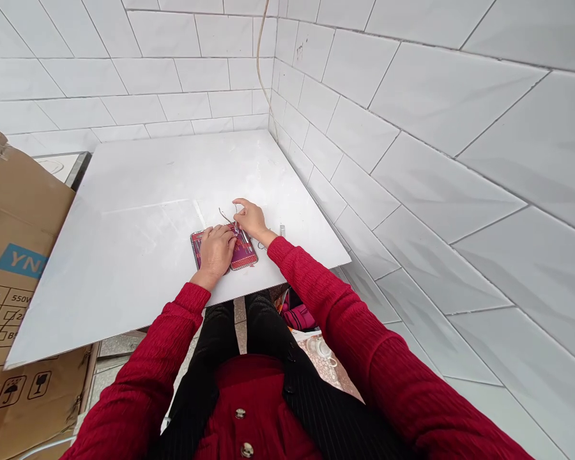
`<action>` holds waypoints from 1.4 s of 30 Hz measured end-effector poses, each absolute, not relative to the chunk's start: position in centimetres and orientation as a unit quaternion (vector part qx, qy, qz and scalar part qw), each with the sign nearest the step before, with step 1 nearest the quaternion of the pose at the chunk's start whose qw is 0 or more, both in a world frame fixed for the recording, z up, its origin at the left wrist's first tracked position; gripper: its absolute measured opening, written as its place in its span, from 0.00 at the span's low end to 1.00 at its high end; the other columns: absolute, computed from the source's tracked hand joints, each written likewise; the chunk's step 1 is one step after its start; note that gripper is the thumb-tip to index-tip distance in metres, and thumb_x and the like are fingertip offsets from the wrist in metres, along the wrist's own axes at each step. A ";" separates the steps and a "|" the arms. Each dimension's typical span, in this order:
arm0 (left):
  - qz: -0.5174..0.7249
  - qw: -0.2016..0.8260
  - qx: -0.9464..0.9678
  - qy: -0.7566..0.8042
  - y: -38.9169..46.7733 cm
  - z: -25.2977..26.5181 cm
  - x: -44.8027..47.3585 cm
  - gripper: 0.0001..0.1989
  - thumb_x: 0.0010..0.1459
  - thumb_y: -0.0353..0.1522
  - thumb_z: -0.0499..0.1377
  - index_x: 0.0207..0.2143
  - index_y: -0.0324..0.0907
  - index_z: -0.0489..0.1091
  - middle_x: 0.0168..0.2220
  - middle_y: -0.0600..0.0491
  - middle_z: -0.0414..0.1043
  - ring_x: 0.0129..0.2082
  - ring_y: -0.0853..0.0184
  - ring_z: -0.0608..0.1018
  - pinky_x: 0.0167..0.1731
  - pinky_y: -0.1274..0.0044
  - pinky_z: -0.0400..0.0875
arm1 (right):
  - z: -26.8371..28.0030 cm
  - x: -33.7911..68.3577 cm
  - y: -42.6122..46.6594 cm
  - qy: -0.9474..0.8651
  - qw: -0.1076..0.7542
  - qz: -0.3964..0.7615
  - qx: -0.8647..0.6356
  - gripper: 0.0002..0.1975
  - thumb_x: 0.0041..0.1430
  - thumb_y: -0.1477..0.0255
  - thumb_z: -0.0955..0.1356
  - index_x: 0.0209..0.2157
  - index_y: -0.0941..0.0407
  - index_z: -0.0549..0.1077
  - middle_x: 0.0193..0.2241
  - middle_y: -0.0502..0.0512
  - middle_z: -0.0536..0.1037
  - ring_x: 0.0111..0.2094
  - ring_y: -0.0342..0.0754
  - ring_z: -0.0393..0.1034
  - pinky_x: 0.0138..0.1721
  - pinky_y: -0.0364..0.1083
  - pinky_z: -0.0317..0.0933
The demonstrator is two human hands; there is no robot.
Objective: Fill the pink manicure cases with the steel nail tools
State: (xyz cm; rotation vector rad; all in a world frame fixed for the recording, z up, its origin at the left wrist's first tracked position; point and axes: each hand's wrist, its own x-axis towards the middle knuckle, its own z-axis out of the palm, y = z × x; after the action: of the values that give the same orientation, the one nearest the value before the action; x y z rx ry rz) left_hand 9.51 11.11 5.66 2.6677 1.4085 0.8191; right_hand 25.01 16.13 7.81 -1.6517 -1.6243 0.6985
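A small flat red-and-purple case [246, 254] lies open near the front edge of a white board [138, 211]. My left hand [216, 250] rests flat on the case and covers its left half. My right hand [252, 218] is just behind the case, fingers pinched on a small thin metal tool [237, 227] whose tip points down at the case. A thin bent metal piece [224, 214] lies by the right hand's fingers. Both sleeves are red.
A brown cardboard box [14, 255] stands at the left against the board. White tiled walls [412, 128] close in behind and on the right. A small grey object [282, 230] lies right of my right wrist. A patterned bag [316, 351] lies under the board's edge.
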 end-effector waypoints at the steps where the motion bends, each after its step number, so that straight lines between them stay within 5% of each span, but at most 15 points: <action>1: 0.261 0.004 0.857 0.445 11.0 5.7 9.5 0.15 0.69 0.31 0.51 0.39 0.43 0.78 0.48 0.44 0.79 0.51 0.53 0.76 0.57 0.57 0.65 | 7.7 24.8 16.2 -0.638 0.346 0.257 -0.638 0.28 0.59 0.78 0.65 0.61 0.55 0.74 0.31 0.47 0.82 0.36 0.45 0.77 0.47 0.42 0.68; 8: 0.234 -0.013 0.878 0.419 11.2 6.2 9.4 0.18 0.71 0.31 0.47 0.39 0.43 0.77 0.44 0.44 0.79 0.47 0.53 0.77 0.50 0.59 0.69 | 6.7 24.7 15.6 -0.665 0.300 0.237 -0.642 0.26 0.61 0.76 0.67 0.61 0.54 0.75 0.39 0.50 0.84 0.42 0.48 0.77 0.50 0.44 0.67; 14: 0.253 -0.041 0.876 0.407 11.4 6.7 9.5 0.17 0.71 0.30 0.47 0.40 0.46 0.76 0.47 0.47 0.78 0.53 0.54 0.73 0.62 0.57 0.61 | 6.5 25.2 15.0 -0.665 0.296 0.236 -0.643 0.24 0.64 0.73 0.67 0.60 0.51 0.75 0.41 0.50 0.83 0.45 0.49 0.77 0.51 0.46 0.68; 19: 0.255 -0.022 0.868 0.425 12.2 6.3 9.9 0.17 0.70 0.29 0.47 0.38 0.46 0.76 0.44 0.47 0.78 0.50 0.54 0.74 0.60 0.57 0.62 | 6.4 25.3 14.7 -0.669 0.293 0.209 -0.651 0.21 0.65 0.73 0.67 0.58 0.53 0.77 0.49 0.53 0.80 0.51 0.51 0.73 0.55 0.47 0.66; 31: 0.252 -0.023 0.844 0.473 11.0 4.8 8.2 0.18 0.70 0.31 0.48 0.46 0.45 0.78 0.51 0.44 0.78 0.54 0.51 0.74 0.58 0.57 0.64 | 5.6 25.3 13.6 -0.687 0.252 0.200 -0.651 0.18 0.73 0.69 0.60 0.53 0.52 0.79 0.52 0.57 0.77 0.50 0.51 0.73 0.50 0.48 0.66; 38: 0.259 -0.023 0.833 0.489 10.8 4.4 7.5 0.18 0.71 0.32 0.47 0.48 0.45 0.78 0.54 0.44 0.77 0.54 0.51 0.76 0.59 0.56 0.63 | 6.2 27.3 14.2 -0.666 0.290 0.180 -0.664 0.18 0.70 0.76 0.62 0.55 0.55 0.78 0.53 0.57 0.77 0.50 0.48 0.73 0.51 0.45 0.66; 42: 0.266 -0.001 0.832 0.487 10.3 4.6 7.1 0.19 0.71 0.33 0.47 0.49 0.44 0.78 0.54 0.43 0.77 0.55 0.51 0.76 0.60 0.55 0.63 | 7.8 30.1 15.6 -0.662 0.245 0.129 -0.697 0.15 0.68 0.76 0.64 0.47 0.55 0.81 0.50 0.56 0.79 0.48 0.49 0.74 0.47 0.45 0.65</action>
State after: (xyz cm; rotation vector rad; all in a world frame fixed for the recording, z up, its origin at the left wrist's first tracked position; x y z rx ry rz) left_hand 7.14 10.35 4.60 2.6151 1.5312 0.8351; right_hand 30.14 15.56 7.79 -1.9016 -1.8062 0.3509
